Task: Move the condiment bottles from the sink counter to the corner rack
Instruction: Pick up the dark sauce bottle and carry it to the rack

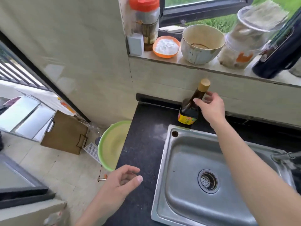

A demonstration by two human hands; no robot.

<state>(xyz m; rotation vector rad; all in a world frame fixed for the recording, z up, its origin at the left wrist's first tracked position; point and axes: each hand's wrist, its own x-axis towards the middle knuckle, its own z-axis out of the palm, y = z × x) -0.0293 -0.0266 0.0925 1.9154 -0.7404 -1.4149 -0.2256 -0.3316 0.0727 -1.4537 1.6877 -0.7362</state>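
The dark sauce bottle [189,110] stands upright at the far edge of the counter [143,144], against the wall behind the sink [187,168]; it looks like glass, so fairly heavy, slick and breakable; I judge the neck below the cap the best hold; my right hand [210,106] reaches across, fingers curled loosely around that neck, not yet clamped; my left hand [120,181] hovers near, empty and half spread.
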